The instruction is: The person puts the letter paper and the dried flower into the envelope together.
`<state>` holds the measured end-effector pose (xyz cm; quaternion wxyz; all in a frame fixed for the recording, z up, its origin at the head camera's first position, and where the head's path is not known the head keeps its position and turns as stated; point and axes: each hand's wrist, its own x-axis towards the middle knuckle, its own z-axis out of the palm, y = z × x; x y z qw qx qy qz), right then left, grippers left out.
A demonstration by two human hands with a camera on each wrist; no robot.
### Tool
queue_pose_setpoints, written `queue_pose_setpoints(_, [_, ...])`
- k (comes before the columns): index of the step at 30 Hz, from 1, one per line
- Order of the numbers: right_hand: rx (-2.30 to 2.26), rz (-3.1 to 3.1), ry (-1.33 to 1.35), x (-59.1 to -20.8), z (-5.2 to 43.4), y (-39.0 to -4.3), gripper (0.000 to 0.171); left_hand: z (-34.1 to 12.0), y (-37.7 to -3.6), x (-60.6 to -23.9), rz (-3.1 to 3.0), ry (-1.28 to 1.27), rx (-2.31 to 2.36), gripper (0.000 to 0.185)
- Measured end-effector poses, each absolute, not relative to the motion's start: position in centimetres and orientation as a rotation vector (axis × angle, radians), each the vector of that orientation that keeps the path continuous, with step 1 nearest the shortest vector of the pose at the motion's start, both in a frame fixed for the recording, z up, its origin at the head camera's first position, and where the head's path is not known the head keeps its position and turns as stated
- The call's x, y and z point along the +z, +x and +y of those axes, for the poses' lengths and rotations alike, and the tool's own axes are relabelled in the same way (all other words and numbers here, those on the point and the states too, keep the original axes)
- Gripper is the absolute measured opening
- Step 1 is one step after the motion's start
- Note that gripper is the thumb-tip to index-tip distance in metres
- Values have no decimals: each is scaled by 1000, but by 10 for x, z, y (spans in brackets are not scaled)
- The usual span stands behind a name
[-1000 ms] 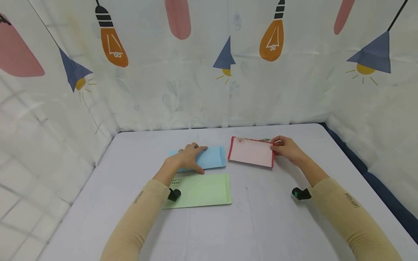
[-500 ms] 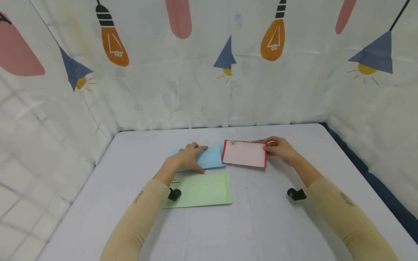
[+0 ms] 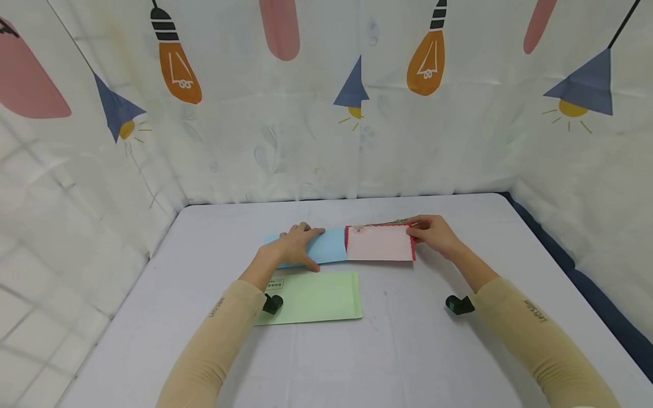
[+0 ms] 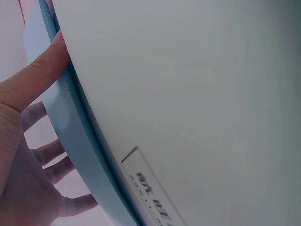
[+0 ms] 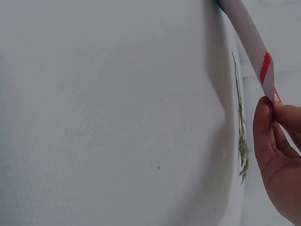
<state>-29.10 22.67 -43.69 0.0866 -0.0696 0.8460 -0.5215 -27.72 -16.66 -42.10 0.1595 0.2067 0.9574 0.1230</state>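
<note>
A light blue envelope [image 3: 329,245] lies on the table under my left hand [image 3: 295,247]. That hand rests across it, thumb at the near edge and fingers spread toward the far edge; the left wrist view shows the thumb [image 4: 42,73] on the blue paper. My right hand [image 3: 433,235] pinches the right end of a pale pink card with red edging [image 3: 380,243] between thumb and fingers. The card's left end meets the blue envelope's right end and covers its flap; whether it is inside I cannot tell. Nearer me lies a light green envelope [image 3: 316,300] with black printing.
A thin green sprig [image 5: 241,136] lies on the table behind the card. The white-covered table [image 3: 398,351] is bounded by patterned cloth walls [image 3: 316,158] at the back and sides.
My right hand has moved left with the card, bringing its left end over the blue envelope's right end. The card has levelled out. My left hand has stayed in place.
</note>
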Motion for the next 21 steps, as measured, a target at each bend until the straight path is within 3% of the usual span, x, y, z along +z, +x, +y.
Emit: queue_pose_setpoints(21, [-1367, 2611, -210, -430, 199, -304, 33, -165, -278, -419, 2727, 582, 351, 107])
